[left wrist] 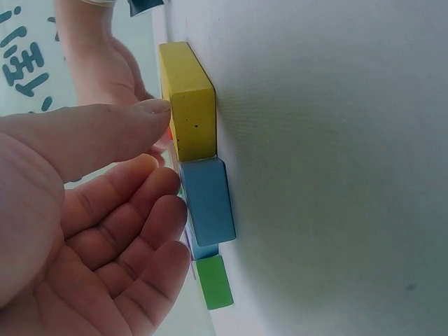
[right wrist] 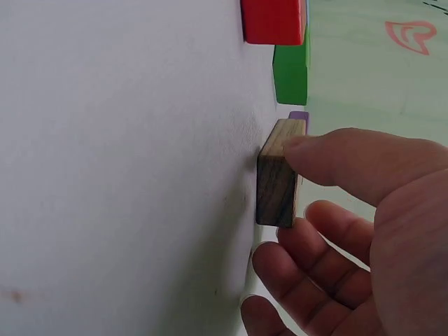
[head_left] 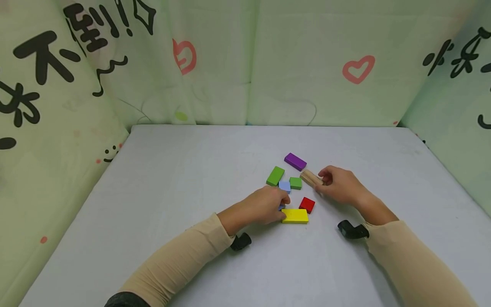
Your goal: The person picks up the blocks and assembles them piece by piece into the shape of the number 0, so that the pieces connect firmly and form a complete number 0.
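Note:
My left hand [head_left: 264,205] is at the near left of a group of coloured blocks. Its thumb touches the yellow block [left wrist: 193,122], while its loosely bent fingertips lie right at a blue block [left wrist: 208,203], mostly hidden in the head view. Over on the right, my right hand [head_left: 340,186] pinches a bare-wood block [right wrist: 277,183] between thumb and fingers. That block's far end points toward the purple block [head_left: 295,161]. A small green block [head_left: 296,183] and a light-blue block [head_left: 284,186] lie between the hands, with a red block [head_left: 307,204] nearer me.
A longer green block [head_left: 275,175] lies just beyond my left hand. All of this is on a white-covered table [head_left: 184,170]. Pale green printed curtains [head_left: 299,51] hang behind and at both sides. Black wrist cameras [head_left: 353,230] stick out from the sleeves.

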A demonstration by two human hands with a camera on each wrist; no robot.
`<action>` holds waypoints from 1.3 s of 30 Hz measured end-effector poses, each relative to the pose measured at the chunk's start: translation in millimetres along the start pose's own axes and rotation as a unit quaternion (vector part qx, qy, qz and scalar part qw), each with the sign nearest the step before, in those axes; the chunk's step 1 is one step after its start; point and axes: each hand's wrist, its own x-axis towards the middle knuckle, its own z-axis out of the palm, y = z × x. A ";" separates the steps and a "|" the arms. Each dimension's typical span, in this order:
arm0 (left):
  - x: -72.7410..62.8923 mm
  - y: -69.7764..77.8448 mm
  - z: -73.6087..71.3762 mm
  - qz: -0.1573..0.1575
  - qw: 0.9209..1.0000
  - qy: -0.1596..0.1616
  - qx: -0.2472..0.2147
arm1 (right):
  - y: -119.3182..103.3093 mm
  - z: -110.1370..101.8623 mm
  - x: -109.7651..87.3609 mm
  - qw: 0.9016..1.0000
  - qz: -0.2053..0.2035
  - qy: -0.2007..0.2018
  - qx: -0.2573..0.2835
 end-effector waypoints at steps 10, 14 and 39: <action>0.7 0.5 1.0 -0.003 1.000 -0.002 0.004 | -1.4 -2.3 -4.4 1.000 -0.007 -0.012 0.008; 1.3 0.2 1.2 -0.002 1.000 -0.002 0.005 | -3.1 -1.5 -3.8 1.000 -0.012 -0.017 0.011; 0.3 0.2 -1.0 0.006 1.000 -0.003 0.006 | -11.4 4.3 2.1 0.999 -0.016 -0.047 0.023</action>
